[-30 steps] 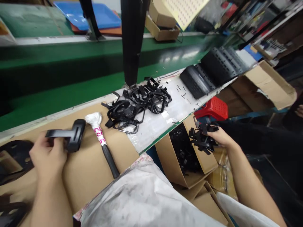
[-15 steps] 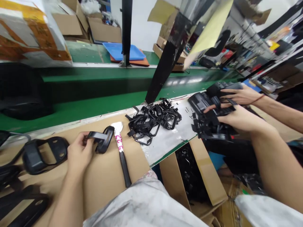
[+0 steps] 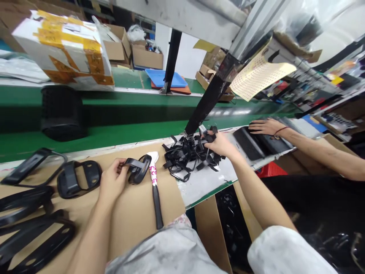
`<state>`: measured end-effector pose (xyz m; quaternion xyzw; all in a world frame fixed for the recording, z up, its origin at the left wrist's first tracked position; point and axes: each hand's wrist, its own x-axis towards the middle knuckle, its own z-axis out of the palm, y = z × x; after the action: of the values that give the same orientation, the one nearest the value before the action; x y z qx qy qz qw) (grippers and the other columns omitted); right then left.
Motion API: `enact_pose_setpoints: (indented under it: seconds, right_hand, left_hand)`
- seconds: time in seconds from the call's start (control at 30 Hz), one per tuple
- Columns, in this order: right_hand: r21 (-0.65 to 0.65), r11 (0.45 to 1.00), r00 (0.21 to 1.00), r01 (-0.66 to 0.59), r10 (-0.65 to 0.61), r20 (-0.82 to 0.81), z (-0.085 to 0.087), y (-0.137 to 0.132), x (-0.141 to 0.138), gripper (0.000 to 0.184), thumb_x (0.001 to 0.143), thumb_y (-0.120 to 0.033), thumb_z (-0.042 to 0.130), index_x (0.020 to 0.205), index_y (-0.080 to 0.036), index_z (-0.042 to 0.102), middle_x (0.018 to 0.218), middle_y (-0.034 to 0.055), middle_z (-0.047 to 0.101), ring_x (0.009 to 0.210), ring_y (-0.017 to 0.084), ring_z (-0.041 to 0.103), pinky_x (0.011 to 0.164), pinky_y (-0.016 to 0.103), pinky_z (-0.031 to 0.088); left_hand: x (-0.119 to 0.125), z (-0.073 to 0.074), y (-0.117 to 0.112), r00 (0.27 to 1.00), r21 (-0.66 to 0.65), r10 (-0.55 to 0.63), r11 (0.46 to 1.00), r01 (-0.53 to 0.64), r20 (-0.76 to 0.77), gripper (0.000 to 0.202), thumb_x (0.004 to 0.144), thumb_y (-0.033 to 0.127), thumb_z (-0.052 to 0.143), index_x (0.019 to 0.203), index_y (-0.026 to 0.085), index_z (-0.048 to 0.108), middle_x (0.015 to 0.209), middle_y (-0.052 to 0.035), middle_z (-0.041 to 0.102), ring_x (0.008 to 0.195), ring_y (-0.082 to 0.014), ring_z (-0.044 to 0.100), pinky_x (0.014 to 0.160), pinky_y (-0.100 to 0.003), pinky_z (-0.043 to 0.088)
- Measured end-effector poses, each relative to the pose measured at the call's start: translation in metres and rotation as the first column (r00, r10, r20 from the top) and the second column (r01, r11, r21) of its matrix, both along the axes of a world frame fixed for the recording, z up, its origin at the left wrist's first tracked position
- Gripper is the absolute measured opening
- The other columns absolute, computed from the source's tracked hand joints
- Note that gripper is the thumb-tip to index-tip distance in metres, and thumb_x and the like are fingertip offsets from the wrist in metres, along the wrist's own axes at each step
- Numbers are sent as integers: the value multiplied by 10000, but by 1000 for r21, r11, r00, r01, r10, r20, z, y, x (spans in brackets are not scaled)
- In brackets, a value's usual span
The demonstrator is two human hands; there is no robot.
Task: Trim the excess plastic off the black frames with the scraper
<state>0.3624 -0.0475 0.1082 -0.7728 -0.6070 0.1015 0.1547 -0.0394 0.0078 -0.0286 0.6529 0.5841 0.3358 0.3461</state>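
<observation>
My left hand point(image 3: 112, 176) is closed on a small black plastic bracket point(image 3: 138, 170), pinching its left end just above the cardboard sheet. Beside the bracket lies a hammer point(image 3: 156, 201) with a black handle and a white-wrapped head. My right hand point(image 3: 219, 144) is at the right side of a tangled heap of thin black plastic frames point(image 3: 182, 156). Its fingers are curled round some black frame pieces point(image 3: 210, 134), partly hidden by the hand.
Several larger black plastic parts point(image 3: 79, 179) lie at the left on the cardboard point(image 3: 125, 224). A co-worker's hand point(image 3: 268, 126) rests on dark panels point(image 3: 251, 142) at the right. A dark post point(image 3: 207, 99) rises behind the heap. An open carton point(image 3: 212, 228) stands below the bench edge.
My right hand has moved left, from the black parts near the co-worker's hand to the frame heap. My left hand still holds the bracket. The view has shifted.
</observation>
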Motion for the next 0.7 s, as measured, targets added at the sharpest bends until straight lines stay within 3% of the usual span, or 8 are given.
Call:
enact_pose_setpoints:
  seconds: [0.3, 0.43, 0.57, 0.7]
  right_hand:
    - [-25, 999, 997, -29, 31, 65, -22, 7, -10, 351, 819, -161, 728, 1165, -193, 785, 1049, 68, 807, 986, 252, 748, 919, 312, 555]
    - [-25, 999, 990, -21, 24, 142, -27, 7, -20, 401, 838, -223, 748, 1236, -178, 759, 1171, 127, 768, 1095, 306, 723, 968, 360, 555]
    - [-7, 1000, 979, 19, -17, 205, -27, 4, -25, 519, 855, -299, 762, 1361, -194, 707, 1372, 171, 674, 1238, 370, 670, 1000, 425, 561]
    - [-42, 999, 977, 2, 8, 214, -19, 2, -23, 496, 856, -384, 806, 1318, -216, 731, 1297, 138, 695, 1199, 344, 689, 1024, 415, 556]
  left_hand:
    - [0, 2, -2, 1000, 4, 5, 1000, -5, -28, 366, 819, 517, 510, 967, 228, 678, 697, -11, 702, 612, -212, 635, 639, -294, 472]
    - [0, 2, -2, 1000, 10, -3, 1000, 3, -14, 375, 827, 514, 500, 982, 222, 677, 746, -27, 724, 662, -223, 663, 671, -298, 485]
    - [-1, 0, -1, 1000, 4, 3, 1000, -3, -12, 374, 826, 519, 502, 990, 227, 669, 755, -29, 726, 690, -238, 677, 685, -307, 485]
    - [-1, 0, -1, 1000, -12, -1, 1000, 1, -11, 357, 822, 517, 506, 975, 235, 663, 756, -27, 729, 702, -245, 686, 686, -311, 486]
